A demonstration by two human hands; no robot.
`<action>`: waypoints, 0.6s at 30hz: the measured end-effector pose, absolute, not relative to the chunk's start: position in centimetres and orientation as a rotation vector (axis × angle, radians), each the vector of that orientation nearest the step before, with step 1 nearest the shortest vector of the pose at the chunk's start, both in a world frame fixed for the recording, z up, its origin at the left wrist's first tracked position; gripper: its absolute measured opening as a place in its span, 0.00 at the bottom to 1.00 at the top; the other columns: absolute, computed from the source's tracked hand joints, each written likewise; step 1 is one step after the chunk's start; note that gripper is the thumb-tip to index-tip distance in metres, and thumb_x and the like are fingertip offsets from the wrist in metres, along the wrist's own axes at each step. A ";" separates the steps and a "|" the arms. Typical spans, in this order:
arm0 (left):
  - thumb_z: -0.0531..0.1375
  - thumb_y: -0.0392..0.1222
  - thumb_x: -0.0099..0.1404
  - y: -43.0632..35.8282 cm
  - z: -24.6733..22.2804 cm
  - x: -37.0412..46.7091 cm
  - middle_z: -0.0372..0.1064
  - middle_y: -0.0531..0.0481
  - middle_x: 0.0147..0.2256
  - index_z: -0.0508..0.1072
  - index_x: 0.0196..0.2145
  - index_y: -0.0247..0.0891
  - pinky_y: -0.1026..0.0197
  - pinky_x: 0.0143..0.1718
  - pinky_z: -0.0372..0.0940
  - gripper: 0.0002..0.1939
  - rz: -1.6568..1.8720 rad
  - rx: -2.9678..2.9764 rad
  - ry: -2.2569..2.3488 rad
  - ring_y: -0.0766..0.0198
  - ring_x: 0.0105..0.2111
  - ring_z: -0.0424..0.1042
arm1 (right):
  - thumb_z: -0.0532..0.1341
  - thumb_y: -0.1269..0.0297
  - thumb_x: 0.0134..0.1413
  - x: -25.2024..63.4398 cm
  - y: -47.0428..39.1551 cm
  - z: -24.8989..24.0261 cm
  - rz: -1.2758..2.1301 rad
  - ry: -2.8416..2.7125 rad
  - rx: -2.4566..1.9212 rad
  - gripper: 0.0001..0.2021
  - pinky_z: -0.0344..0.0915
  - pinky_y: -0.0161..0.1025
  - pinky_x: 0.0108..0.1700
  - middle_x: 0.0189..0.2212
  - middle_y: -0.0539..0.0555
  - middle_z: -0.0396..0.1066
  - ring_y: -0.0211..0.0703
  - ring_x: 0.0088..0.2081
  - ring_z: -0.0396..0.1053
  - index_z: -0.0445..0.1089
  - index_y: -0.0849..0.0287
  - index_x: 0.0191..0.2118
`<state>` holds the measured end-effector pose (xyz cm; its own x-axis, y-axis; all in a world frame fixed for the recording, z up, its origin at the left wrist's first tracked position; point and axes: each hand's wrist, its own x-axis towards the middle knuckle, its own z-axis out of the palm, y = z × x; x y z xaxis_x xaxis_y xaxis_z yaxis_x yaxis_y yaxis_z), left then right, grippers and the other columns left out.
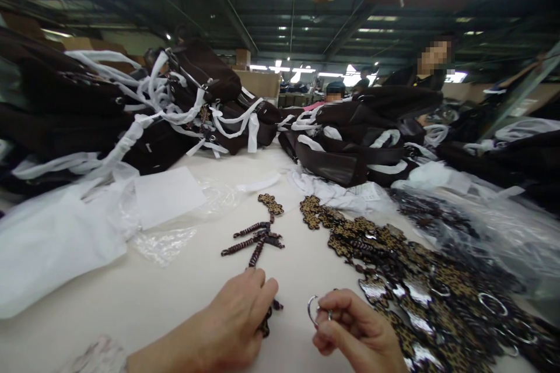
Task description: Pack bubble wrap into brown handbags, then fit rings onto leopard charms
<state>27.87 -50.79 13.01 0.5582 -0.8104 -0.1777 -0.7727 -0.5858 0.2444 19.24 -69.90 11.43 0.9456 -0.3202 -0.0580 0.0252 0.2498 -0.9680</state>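
In the head view my left hand (236, 317) is closed over a dark braided cord, whose ends and a patterned edge stick out by the thumb. My right hand (354, 329) pinches a silver metal ring (312, 310) between thumb and fingers, a short way to the right of it. Ahead of my left hand lies a charm of brown braided cords (258, 239), with a leopard-print flower-edged piece (271, 204) at its far end. Whether this charm joins what my left hand grips is hidden by the fingers.
A heap of leopard-print charms (406, 268) with rings spreads at the right. Clear plastic bags (494, 239) lie beyond it. White sheets (168, 195) are at the left. Dark bags with white-wrapped straps (210, 81) pile up at the back, where a person (420, 73) stands.
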 end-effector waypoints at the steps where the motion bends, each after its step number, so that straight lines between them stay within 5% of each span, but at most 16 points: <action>1: 0.57 0.32 0.55 -50.9 12.9 27.5 0.65 0.39 0.46 0.66 0.48 0.35 0.48 0.49 0.63 0.21 -0.358 2.676 -1.384 0.49 0.46 0.63 | 0.77 0.51 0.36 19.2 -69.9 11.4 -0.236 0.255 -1.304 0.19 0.70 0.30 0.21 0.18 0.46 0.74 0.36 0.18 0.72 0.74 0.58 0.28; 5: 0.57 0.37 0.58 -51.9 12.0 26.0 0.67 0.37 0.40 0.70 0.42 0.33 0.47 0.42 0.65 0.13 -0.185 2.740 -1.561 0.45 0.42 0.65 | 0.76 0.50 0.37 19.3 -69.9 11.0 -0.214 0.237 -1.311 0.19 0.71 0.32 0.22 0.18 0.47 0.74 0.38 0.19 0.72 0.74 0.58 0.29; 12: 0.52 0.29 0.63 -52.8 9.6 26.5 0.69 0.37 0.38 0.71 0.40 0.33 0.52 0.36 0.63 0.11 -0.077 2.824 -1.544 0.48 0.38 0.67 | 0.76 0.51 0.37 19.4 -70.0 10.8 -0.188 0.221 -1.314 0.19 0.71 0.32 0.22 0.18 0.47 0.73 0.38 0.19 0.72 0.74 0.58 0.29; 18: 0.55 0.27 0.54 -50.9 12.5 30.0 0.68 0.52 0.33 0.65 0.35 0.39 0.61 0.35 0.63 0.12 -0.456 2.096 -0.833 0.63 0.33 0.67 | 0.77 0.58 0.35 19.5 -69.9 10.9 -0.115 0.235 -1.296 0.16 0.70 0.30 0.21 0.17 0.47 0.74 0.36 0.18 0.71 0.74 0.59 0.27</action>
<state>30.01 -50.95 12.46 0.7157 -0.6977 -0.0311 -0.4022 -0.4482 0.7983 19.49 -69.89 10.91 0.9705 -0.2155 -0.1083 -0.0473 0.2703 -0.9616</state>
